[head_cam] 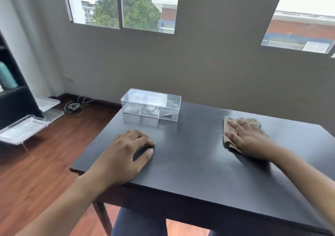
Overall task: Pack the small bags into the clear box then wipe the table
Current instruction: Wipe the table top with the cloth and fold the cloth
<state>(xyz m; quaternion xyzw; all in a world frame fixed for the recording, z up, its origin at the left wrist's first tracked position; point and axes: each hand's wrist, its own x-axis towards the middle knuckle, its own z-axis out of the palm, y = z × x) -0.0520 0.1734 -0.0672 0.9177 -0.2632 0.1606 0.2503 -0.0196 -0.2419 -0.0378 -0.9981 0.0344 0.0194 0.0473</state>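
A clear box (151,104) with its lid on stands at the far left of the dark table (190,163); small bags show faintly inside its compartments. My right hand (246,138) lies flat, fingers spread, pressing a beige cloth (228,127) onto the table's right side. My left hand (126,150) rests on the table near the left edge, fingers curled loosely, with nothing in it.
The table stands against a grey wall under two windows. On the wooden floor at the left lie clear plastic trays (23,128) and a coil of cables (74,106), beside a dark piece of furniture (14,99).
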